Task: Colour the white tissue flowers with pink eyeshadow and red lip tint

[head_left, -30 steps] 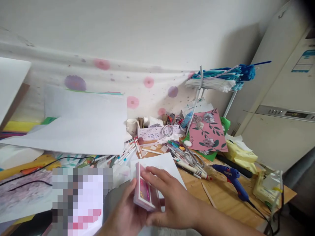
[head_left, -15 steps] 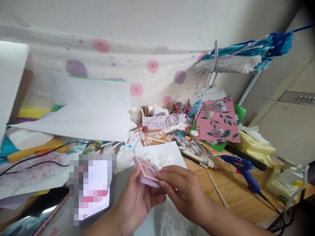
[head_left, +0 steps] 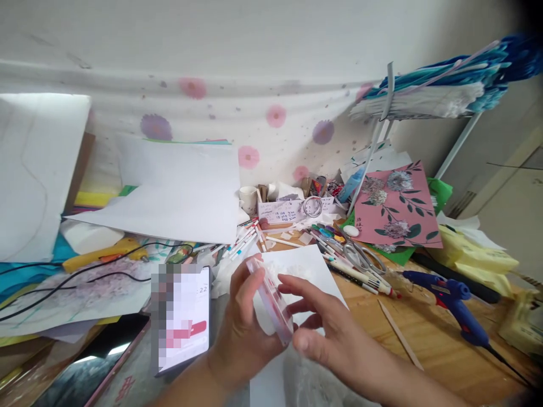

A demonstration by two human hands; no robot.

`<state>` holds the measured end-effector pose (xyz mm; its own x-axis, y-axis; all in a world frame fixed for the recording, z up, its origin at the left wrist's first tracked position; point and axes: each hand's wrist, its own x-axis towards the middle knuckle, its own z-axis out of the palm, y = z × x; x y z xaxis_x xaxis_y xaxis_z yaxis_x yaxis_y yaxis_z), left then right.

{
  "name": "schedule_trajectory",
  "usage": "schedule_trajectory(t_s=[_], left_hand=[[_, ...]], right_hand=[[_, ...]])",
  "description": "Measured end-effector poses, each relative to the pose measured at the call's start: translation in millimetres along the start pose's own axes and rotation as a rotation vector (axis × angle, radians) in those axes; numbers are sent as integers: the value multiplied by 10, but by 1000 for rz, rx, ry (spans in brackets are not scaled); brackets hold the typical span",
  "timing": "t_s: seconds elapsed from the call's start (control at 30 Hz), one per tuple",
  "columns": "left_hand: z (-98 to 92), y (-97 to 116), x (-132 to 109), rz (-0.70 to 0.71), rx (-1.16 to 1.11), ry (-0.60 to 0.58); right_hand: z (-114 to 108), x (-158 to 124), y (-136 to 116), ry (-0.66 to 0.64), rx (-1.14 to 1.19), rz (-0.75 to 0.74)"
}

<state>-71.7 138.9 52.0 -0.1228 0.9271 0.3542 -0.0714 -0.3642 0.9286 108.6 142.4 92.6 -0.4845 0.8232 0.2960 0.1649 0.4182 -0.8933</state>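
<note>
A small clear plastic box with pink contents (head_left: 271,299) is held edge-on in front of me. My left hand (head_left: 241,333) is wrapped round it from the left, thumb up along its top edge. My right hand (head_left: 326,328) is at its right side, fingers spread and curled, fingertips touching the box's lower edge. Below the hands lies a white sheet of paper (head_left: 309,265) on the wooden table (head_left: 428,339).
A phone with a lit screen (head_left: 182,316) lies left of my hands. Pens (head_left: 241,240), scissors (head_left: 360,254) and a blue glue gun (head_left: 449,297) are scattered to the right and behind. Large white sheets (head_left: 169,192), a yellow glue gun (head_left: 106,254) and a pink floral card (head_left: 394,206) surround them.
The box has turned from tilted flat to standing on edge. My right hand's fingers have opened and slid to its lower side. The view has shifted right.
</note>
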Motion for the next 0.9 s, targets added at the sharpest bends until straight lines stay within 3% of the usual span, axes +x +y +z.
schedule_trajectory(t_s=[0.13,0.2,0.3,0.4,0.5,0.57,0.63,0.7,0.9], left_hand=[[-64,-15,27,477,378,-171],[-47,-1,21,514,421,-236],[4,20,11,303,344,-201],[41,28,26,-7,58,-148],[64,43,47,-357,-349,-253],[76,63,46,-514,-578,-371],[83,82,35,-559,-723,-417],[86,95,24,-543,-793,-385],[96,110,10,-453,-797,-310]], right_hand=[[115,-14,-37,122,-336,-113],[122,-13,-53,182,-439,-128],[57,-9,-70,289,-526,-175],[-33,-24,-58,374,-577,-269],[-82,-58,10,418,-589,-419],[-90,-74,83,415,-568,-513],[-91,-77,165,375,-543,-559],[-96,-68,238,339,-535,-553],[-115,-57,276,275,-588,-507]])
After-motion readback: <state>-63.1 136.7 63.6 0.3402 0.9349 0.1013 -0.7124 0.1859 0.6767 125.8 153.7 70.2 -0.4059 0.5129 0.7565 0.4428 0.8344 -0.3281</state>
